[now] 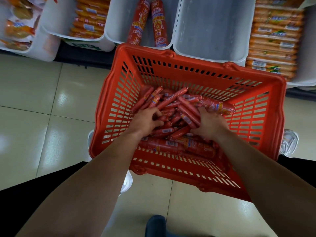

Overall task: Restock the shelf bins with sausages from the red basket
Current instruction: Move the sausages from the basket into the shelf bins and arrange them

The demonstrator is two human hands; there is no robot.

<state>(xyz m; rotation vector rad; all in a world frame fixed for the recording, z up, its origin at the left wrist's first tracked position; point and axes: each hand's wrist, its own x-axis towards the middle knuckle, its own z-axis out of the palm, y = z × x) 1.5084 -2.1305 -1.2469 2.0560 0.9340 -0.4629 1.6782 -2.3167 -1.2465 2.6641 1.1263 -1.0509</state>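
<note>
A red basket [273,117] stands on the tiled floor below the shelf. It holds a heap of thin red sausages [172,98] and a few thick ones [217,106]. Both my hands are down in the heap. My left hand [145,120] curls its fingers around several thin sausages on the left. My right hand [209,124] closes over thin sausages on the right. Above the basket, a white bin [118,26] holds two thick red sausages [148,23]. To its right stands a white bin [212,28] with nothing in it.
White bins at the left hold orange sausage packs [89,19] and snack bags [18,26]. Stacked orange packs [275,40] fill the bin at far right. The basket's far rim touches the bins' front edges. A dark shoe [155,224] shows at the bottom.
</note>
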